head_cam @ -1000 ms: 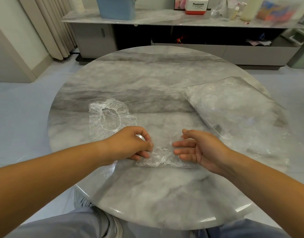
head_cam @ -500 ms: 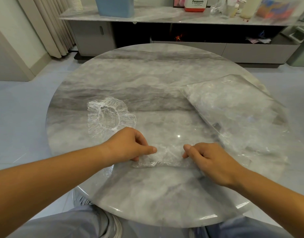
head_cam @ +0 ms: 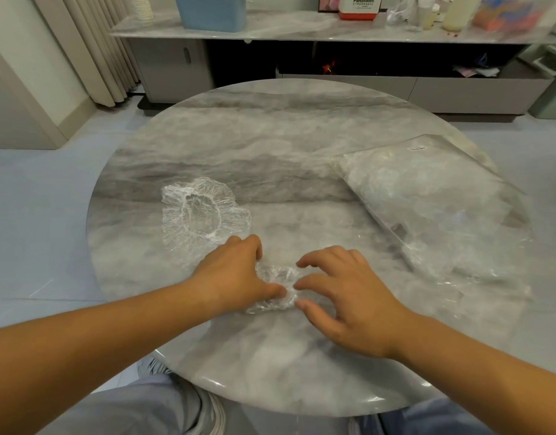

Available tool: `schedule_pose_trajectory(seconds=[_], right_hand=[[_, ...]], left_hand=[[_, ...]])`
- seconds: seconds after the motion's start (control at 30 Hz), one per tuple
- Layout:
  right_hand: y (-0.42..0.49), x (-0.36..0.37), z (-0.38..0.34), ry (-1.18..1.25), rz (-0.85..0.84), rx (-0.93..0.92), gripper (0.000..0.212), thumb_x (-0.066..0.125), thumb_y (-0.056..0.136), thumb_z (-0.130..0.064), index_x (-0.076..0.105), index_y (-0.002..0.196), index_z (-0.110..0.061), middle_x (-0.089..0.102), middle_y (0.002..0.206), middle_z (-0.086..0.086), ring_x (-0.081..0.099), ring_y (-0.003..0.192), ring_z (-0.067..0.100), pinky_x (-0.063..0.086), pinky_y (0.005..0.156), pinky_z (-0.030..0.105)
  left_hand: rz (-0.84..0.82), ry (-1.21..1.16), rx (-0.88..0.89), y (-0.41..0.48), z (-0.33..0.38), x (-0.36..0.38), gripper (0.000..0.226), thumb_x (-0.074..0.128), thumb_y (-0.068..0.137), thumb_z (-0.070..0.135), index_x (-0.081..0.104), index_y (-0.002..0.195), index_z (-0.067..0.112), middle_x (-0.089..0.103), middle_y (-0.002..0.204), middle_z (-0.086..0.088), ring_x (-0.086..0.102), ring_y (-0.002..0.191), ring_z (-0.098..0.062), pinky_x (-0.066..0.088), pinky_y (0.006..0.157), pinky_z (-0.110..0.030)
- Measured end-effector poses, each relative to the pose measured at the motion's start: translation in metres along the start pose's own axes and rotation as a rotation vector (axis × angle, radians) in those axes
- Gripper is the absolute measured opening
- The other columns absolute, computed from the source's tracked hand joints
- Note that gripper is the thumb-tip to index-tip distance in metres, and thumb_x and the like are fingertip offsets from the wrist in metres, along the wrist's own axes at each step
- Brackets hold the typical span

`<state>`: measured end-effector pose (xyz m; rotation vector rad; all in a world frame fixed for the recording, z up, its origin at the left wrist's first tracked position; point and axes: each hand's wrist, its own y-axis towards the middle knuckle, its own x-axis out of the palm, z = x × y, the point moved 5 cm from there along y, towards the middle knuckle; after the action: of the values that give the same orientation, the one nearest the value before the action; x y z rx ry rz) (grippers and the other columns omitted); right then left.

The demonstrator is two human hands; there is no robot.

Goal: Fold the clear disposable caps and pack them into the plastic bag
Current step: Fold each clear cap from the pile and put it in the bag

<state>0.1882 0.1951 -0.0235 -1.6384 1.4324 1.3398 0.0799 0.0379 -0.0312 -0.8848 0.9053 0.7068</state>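
Note:
A folded clear cap (head_cam: 275, 288) lies bunched small on the marble table (head_cam: 270, 158) between my hands. My left hand (head_cam: 235, 274) grips its left side, thumb and fingers curled round the plastic. My right hand (head_cam: 342, 296) hovers at its right end, fingers spread and bent, fingertips touching or nearly touching the plastic. A second clear cap (head_cam: 202, 215) lies spread open, elastic rim up, just beyond my left hand. The clear plastic bag (head_cam: 427, 208) lies flat at the right with caps inside.
The round table's near edge sits above my knees. Behind it stands a low cabinet (head_cam: 333, 29) with a blue bin (head_cam: 212, 11), a red-and-white box and bottles. A curtain hangs at the far left.
The cap has been folded in from a wider strip to a small bundle. My right hand let go of its end and spread its fingers. Both hands have come closer together.

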Motion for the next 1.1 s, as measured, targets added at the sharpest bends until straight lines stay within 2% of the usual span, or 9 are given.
schedule_pose_trajectory(seconds=[0.1,0.23,0.37,0.47,0.63,0.8,0.9,1.0,1.1], right_hand=[[-0.009,0.008,0.000,-0.069,-0.103,-0.065,0.035,0.048,0.098,-0.050,0.071,0.113,-0.028,0.058,0.130,-0.005,0.051,0.115,0.015,0.041,0.092,0.034],[-0.015,0.015,0.002,-0.071,-0.169,-0.039,0.039,0.046,0.099,-0.053,0.065,0.124,-0.029,0.055,0.135,-0.003,0.051,0.114,0.016,0.044,0.093,0.034],[-0.014,0.016,0.002,-0.057,-0.185,-0.011,0.042,0.041,0.100,-0.055,0.063,0.127,-0.031,0.052,0.138,-0.006,0.048,0.118,0.014,0.039,0.096,0.030],[-0.014,0.018,-0.001,-0.074,-0.191,-0.007,0.045,0.038,0.100,-0.057,0.061,0.129,-0.031,0.046,0.143,-0.004,0.046,0.121,0.015,0.038,0.098,0.030],[-0.014,0.016,-0.006,-0.080,-0.217,-0.023,0.050,0.033,0.100,-0.061,0.056,0.134,-0.032,0.041,0.138,-0.007,0.040,0.121,0.013,0.034,0.100,0.029],[-0.020,0.013,-0.001,-0.025,-0.216,-0.066,0.052,0.035,0.100,-0.057,0.055,0.141,-0.031,0.048,0.140,-0.012,0.031,0.138,0.010,0.018,0.113,0.026],[-0.023,-0.001,0.010,0.198,-0.051,0.044,0.038,0.047,0.094,-0.042,0.069,0.122,-0.028,0.059,0.134,-0.015,0.037,0.139,0.005,0.027,0.115,0.031],[-0.021,-0.018,0.028,0.227,0.187,0.260,0.029,0.051,0.091,-0.040,0.070,0.107,-0.024,0.063,0.117,-0.013,0.052,0.118,0.003,0.043,0.103,0.032],[-0.014,-0.020,0.045,0.205,0.059,0.610,0.041,0.061,0.092,-0.048,0.060,0.124,-0.023,0.059,0.112,-0.010,0.057,0.100,0.007,0.045,0.086,0.022]], left_hand=[[-0.005,0.072,0.012,-0.001,0.001,-0.006,0.052,0.078,0.067,0.068,0.049,0.084,0.029,0.050,0.093,0.008,0.054,0.077,-0.012,0.044,0.064,-0.031],[-0.019,-0.011,0.031,0.002,0.005,-0.012,0.043,0.081,0.075,0.051,0.050,0.081,0.023,0.059,0.082,0.006,0.055,0.070,-0.011,0.044,0.061,-0.029],[-0.154,-0.475,-0.117,0.000,0.003,-0.009,0.039,0.086,0.079,0.029,0.052,0.090,0.013,0.062,0.070,-0.005,0.061,0.051,-0.017,0.053,0.052,-0.030],[-0.199,-0.712,-0.204,-0.004,0.001,-0.004,0.028,0.081,0.084,0.014,0.054,0.086,0.010,0.061,0.069,-0.013,0.058,0.048,-0.018,0.050,0.044,-0.025],[-0.276,-1.153,-0.269,-0.009,0.013,0.006,0.023,0.072,0.087,-0.004,0.052,0.088,0.009,0.059,0.070,-0.011,0.064,0.061,-0.021,0.061,0.060,-0.032],[-0.333,-1.264,-0.274,-0.012,0.024,0.010,0.011,0.070,0.091,0.004,0.063,0.099,0.005,0.064,0.091,-0.017,0.076,0.081,-0.031,0.063,0.076,-0.038],[-0.352,-1.238,-0.286,-0.012,0.026,0.012,0.019,0.064,0.096,0.011,0.063,0.113,0.002,0.070,0.101,-0.021,0.076,0.091,-0.034,0.061,0.083,-0.043],[-0.394,-1.240,-0.283,-0.013,0.030,0.015,0.024,0.060,0.097,0.013,0.062,0.119,0.002,0.070,0.109,-0.023,0.075,0.095,-0.035,0.060,0.088,-0.046],[-0.405,-1.251,-0.279,-0.013,0.033,0.016,0.023,0.056,0.098,0.013,0.064,0.118,0.004,0.064,0.107,-0.018,0.074,0.096,-0.036,0.058,0.093,-0.048]])
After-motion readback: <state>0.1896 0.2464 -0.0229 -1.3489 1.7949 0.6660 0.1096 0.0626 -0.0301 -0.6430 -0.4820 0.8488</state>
